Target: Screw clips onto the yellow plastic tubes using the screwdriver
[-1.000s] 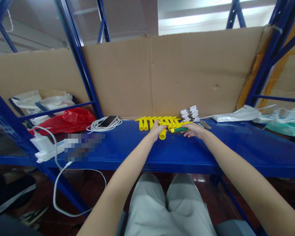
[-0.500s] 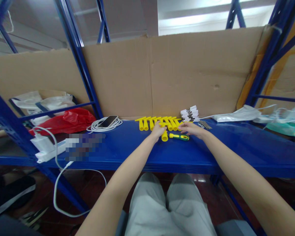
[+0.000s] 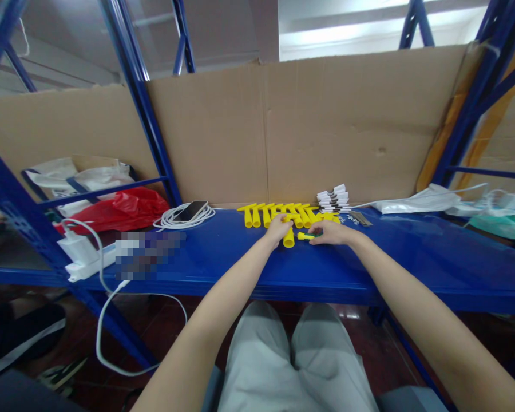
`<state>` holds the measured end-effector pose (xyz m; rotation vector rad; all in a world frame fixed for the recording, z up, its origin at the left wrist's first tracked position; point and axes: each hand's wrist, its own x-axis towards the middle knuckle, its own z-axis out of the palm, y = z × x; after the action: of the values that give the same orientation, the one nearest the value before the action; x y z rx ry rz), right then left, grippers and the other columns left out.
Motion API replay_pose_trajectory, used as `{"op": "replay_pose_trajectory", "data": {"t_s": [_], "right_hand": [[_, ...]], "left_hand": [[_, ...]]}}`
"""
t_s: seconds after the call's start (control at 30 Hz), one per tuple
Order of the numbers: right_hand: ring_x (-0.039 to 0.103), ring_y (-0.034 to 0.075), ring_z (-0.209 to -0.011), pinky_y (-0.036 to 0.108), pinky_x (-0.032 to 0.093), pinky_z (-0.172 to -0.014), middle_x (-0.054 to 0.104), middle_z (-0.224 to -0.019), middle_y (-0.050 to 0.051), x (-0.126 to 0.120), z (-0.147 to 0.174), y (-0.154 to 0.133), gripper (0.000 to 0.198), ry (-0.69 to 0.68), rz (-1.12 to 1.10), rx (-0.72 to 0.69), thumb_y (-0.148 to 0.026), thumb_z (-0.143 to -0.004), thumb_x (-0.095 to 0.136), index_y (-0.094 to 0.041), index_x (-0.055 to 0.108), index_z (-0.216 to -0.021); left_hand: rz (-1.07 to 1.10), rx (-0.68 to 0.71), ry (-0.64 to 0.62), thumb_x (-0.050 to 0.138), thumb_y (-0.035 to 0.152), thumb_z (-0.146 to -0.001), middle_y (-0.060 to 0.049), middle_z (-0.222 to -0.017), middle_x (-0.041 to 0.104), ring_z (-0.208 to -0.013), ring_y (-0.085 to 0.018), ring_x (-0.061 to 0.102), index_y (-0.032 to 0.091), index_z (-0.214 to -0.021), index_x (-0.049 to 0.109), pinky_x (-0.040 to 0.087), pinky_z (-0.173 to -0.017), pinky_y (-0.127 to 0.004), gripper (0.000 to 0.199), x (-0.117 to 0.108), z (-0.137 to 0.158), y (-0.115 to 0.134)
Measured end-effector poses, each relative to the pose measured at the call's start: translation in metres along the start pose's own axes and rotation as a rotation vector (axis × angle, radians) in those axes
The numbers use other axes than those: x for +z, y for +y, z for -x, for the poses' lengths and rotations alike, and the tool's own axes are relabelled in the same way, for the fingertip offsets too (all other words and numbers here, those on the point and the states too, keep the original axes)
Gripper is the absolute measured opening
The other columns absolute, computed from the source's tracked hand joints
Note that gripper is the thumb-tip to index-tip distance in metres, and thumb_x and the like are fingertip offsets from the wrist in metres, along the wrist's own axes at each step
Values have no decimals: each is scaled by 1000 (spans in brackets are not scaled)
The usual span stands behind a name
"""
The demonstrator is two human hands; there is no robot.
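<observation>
My left hand (image 3: 278,230) is closed at the upper end of a yellow T-shaped plastic piece with a round tube (image 3: 289,239), its open end toward me. Just to the right, my right hand (image 3: 328,232) has its fingers closed round a small green-and-yellow handled tool (image 3: 302,236). Most of that tool is hidden under the fingers; its yellow end points left. Behind both hands several more yellow T-shaped pieces (image 3: 256,218) lie in a row, tubes facing me.
A stack of small white-and-black items (image 3: 332,198) and dark flat strips (image 3: 360,218) lie back right. Left are a coiled white cable (image 3: 163,220) with a phone (image 3: 191,210), a power strip (image 3: 103,257) and a red bag (image 3: 124,207). Cardboard (image 3: 214,143) stands behind.
My right hand has moved slightly left and down onto the green-and-yellow tool and closed on it, uncovering a yellow piece behind. My left hand stays at its yellow piece.
</observation>
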<state>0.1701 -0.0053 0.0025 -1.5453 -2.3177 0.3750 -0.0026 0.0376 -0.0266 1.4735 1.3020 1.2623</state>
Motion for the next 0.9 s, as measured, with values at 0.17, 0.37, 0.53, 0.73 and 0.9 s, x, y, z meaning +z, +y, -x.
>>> {"op": "replay_pose_trajectory", "data": {"t_s": [0.17,0.37,0.53,0.73,0.9], "right_hand": [[63,21,-93,27,45,-80,70,-98,4,-4,-2,12,22,49,199,58,-24,-72,64,-20,70,-93],[60,26,-101,32,44,-82,67,-109,11,-8,-3,25,31,75,386,237,-22,-73,58,-18,68,-102],[60,28,-102,36,44,-81,68,-107,11,-9,-1,25,31,82,420,299,-23,-74,55,-21,67,-103],[59,29,-105,39,44,-84,67,-110,10,-10,0,22,31,91,408,312,-22,-74,54,-23,67,-103],[59,27,-104,35,45,-80,67,-109,9,-9,-1,21,29,110,407,291,-23,-74,55,-23,67,-101]], "left_hand": [[-1,6,-27,71,18,-70,-14,-123,58,-102,-21,61,15,-120,56,48,-85,-30,53,-2,0,1],[-17,-6,-32,60,5,-73,-14,-127,57,-111,-22,57,12,-122,55,45,-91,-31,49,-3,8,9],[-68,48,-27,61,2,-70,-11,-125,59,-115,-20,54,13,-117,59,40,-96,-26,48,-3,12,11],[-144,80,-46,62,3,-70,-11,-117,62,-109,-21,56,12,-117,58,43,-91,-26,47,-3,14,8],[-191,98,-32,62,2,-71,-13,-128,55,-117,-20,52,11,-120,55,38,-97,-25,51,-2,12,6]]}}
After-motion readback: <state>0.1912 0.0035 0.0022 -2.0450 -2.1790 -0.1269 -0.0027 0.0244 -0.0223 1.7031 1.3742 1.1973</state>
